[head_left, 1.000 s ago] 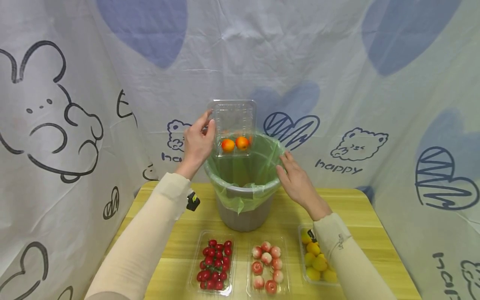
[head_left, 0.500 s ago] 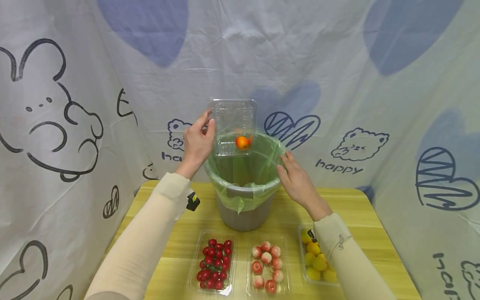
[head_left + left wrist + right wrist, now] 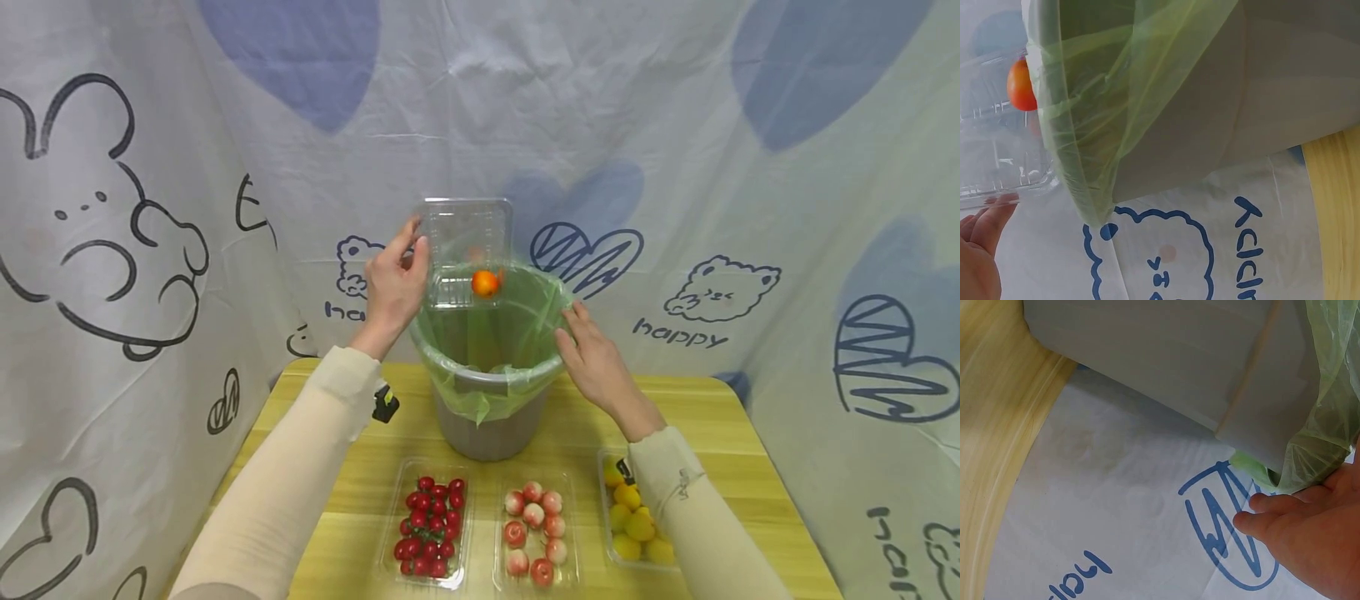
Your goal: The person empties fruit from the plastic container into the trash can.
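Thumb and fingers of my left hand [image 3: 397,279] pinch the left edge of a clear plastic tray [image 3: 467,229] in the head view, holding it tipped up, its low end over the mouth of a grey bin [image 3: 489,437] with a green liner [image 3: 480,407]. One orange fruit [image 3: 485,283] sits near that low end. My right hand [image 3: 596,362], fingers fairly straight and gripping nothing that I can make out, rests against the bin's right rim. Nearer me on the table [image 3: 360,475] are red fruits [image 3: 430,529], pink-and-white fruits [image 3: 533,516] and yellow fruits [image 3: 639,526], each kind in its own tray.

From the left wrist, my fingertips are at the tray's rim. I judge the tray light, thin and slick, so its folded edge is the best hold; squeezing a flat wall would likely buckle it. The fruit looks smooth and prone to roll.

From the right wrist, my fingers touch the liner, which seems flimsy and easily creased.
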The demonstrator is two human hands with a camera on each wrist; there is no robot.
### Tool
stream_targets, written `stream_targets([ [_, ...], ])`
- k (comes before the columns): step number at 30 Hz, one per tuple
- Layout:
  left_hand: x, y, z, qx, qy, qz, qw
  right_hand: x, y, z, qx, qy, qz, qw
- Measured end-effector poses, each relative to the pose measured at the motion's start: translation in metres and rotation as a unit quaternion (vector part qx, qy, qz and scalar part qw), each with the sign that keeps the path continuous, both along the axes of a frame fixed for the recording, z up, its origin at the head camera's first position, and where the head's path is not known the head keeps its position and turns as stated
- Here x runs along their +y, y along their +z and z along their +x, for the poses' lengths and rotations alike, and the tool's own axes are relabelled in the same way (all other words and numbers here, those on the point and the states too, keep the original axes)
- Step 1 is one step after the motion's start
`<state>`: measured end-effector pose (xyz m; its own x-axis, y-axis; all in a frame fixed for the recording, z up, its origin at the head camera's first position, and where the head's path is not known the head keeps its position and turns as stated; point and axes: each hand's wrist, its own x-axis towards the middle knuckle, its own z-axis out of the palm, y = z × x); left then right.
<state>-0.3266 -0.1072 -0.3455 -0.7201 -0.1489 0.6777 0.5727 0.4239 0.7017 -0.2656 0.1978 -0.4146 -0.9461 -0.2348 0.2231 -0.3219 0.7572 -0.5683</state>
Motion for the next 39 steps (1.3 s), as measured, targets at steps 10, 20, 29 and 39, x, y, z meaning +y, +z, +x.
stream_targets([
  [10,0.0,0.001,0.002,-0.018,-0.003,0.006,0.9998,0.0,0.0,0.0,-0.002,0.002,-0.001,1.0],
  [20,-0.008,0.003,0.001,-0.076,-0.007,0.019,0.9969,-0.001,0.0,0.0,-0.003,0.001,-0.001,1.0],
  [29,-0.02,0.009,0.003,-0.087,-0.013,0.021,0.9959,-0.002,0.001,0.0,0.003,0.0,-0.001,1.0],
  [39,-0.046,0.015,0.006,-0.117,-0.006,0.053,0.9917,0.0,0.0,0.0,0.009,0.0,-0.004,1.0],
])
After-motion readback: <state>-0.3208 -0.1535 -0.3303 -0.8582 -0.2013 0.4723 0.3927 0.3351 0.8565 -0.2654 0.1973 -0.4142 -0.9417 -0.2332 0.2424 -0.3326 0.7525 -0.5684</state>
